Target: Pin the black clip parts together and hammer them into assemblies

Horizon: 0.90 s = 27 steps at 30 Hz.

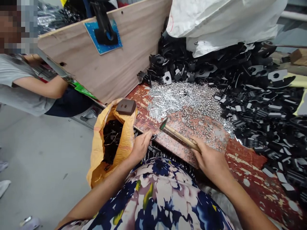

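Observation:
My right hand grips the wooden handle of a small hammer, whose metal head rests low over the worn red table. At the table's near edge, my left hand is closed in a pinch on a small black metal part. A heap of small silver pins lies just beyond the hammer. Black metal clips are piled over the right and far side of the table.
An orange sack with black parts inside hangs at the table's left edge, with a dark block on its rim. A wooden board stands behind. A white bag lies on the pile. Another person sits at the left.

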Available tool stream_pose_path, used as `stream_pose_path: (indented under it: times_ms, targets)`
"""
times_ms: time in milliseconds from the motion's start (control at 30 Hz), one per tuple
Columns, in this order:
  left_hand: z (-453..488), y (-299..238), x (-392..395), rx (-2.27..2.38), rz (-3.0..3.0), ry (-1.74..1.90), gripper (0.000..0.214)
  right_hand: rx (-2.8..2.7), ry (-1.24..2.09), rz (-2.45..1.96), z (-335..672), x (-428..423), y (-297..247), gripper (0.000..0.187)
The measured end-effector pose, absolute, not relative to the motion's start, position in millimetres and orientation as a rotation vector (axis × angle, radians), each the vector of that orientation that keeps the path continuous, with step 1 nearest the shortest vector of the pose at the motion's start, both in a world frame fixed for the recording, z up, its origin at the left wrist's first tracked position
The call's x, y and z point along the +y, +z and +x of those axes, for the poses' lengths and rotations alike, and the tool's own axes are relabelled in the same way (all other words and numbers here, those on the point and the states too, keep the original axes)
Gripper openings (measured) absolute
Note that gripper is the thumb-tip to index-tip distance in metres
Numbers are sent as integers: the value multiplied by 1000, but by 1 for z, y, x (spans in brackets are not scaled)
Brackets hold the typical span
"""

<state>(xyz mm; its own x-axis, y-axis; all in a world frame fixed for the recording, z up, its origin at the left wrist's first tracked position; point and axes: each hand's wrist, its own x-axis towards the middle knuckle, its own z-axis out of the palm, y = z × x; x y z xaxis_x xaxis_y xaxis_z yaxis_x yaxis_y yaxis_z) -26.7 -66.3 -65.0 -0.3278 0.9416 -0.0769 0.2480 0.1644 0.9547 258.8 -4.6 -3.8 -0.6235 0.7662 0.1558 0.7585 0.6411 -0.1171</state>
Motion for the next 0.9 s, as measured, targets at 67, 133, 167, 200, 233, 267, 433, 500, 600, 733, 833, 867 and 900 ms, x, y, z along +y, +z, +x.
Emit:
stream_pose_path:
  times_ms: [67,133,167,200,233,267,433,500,600,733,833,867,900]
  targets:
    - [-30,-68,-65,1730,1153,1209,40,-2617,137,-1120,264,-9,8,45]
    - [-31,-68,-65,1738,1164,1211,40,-2540,182,-1053,267,-15,12,52]
    - [-31,-68,-66,1738,1167,1211,40,-2496,183,-1038,267,-19,11,55]
    - [-30,-68,-66,1737,1168,1213,40,-2469,169,-1024,266,-22,8,57]
    - [-30,-68,-66,1738,1169,1217,40,-2469,142,-1010,264,-25,3,57]
    - [-29,-69,-66,1739,1170,1223,40,-2496,106,-1001,262,-28,-2,55]
    - [-28,-69,-66,1732,1176,1239,40,-2575,12,-1038,261,-33,-10,52]
    - [-29,-69,-66,1724,1175,1235,41,-2470,44,-1033,264,-34,-7,59]
    - [-30,-68,-66,1733,1166,1233,41,-2466,34,-991,264,-34,-9,59]
    - [-30,-68,-66,1751,1148,1224,42,-2643,69,-1021,257,-31,-19,46]
    - [-30,-62,-66,1734,1153,1216,43,-2640,244,-1082,255,-27,-16,45]
    - [-30,-58,-66,1720,1160,1211,43,-2632,306,-1099,255,-25,-14,44]
    - [-32,-54,-67,1704,1171,1202,42,-2626,342,-1117,255,-23,-13,42]
